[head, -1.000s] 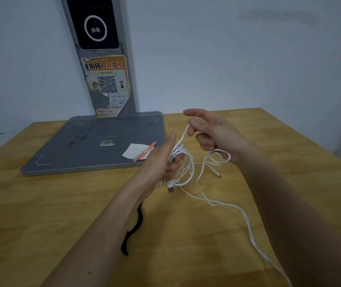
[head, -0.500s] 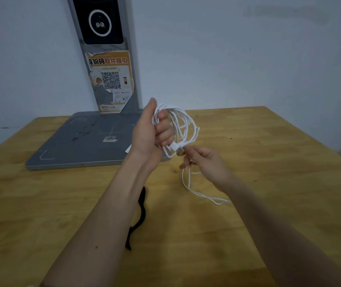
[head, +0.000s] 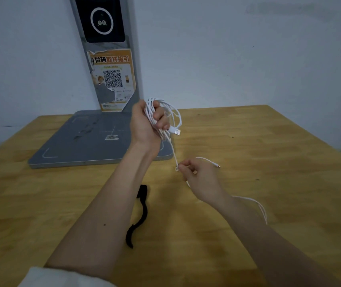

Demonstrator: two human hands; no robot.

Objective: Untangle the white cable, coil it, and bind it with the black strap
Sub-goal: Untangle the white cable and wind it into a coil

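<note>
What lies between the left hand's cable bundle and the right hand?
In the head view, one taut strand of the white cable runs from the left hand down to the right hand, crossing bare wooden table.

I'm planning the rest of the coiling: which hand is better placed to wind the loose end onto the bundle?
Probably the right hand: it already pinches the free run of the white cable just below the coil. The left hand grips the coiled loops and would have to let them go.
</note>
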